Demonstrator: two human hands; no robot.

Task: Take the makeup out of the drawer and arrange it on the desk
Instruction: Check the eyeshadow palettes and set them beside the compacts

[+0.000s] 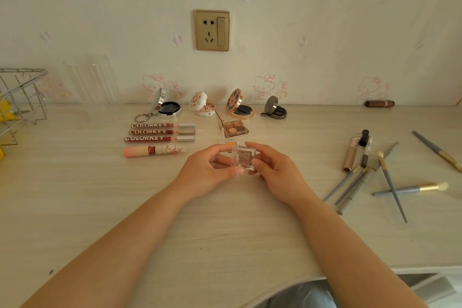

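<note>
Head view: small clear eyeshadow case (pixel 243 159) is held just above the worktop (pixel 100 207), pinched from both sides by left hand (pixel 212 170) and right hand (pixel 272 170), lid apparently hinged open. Neither hand is nearer; the case is squarish, no real long axis. Likely drop spot lies straight ahead, near the orange pan (pixel 228 143) and the open quad palette (pixel 235 129). Lip gloss tubes (pixel 160 132) are lined up left, brushes (pixel 380 177) scattered right. Wall behind carries a socket (pixel 212 30).
</note>
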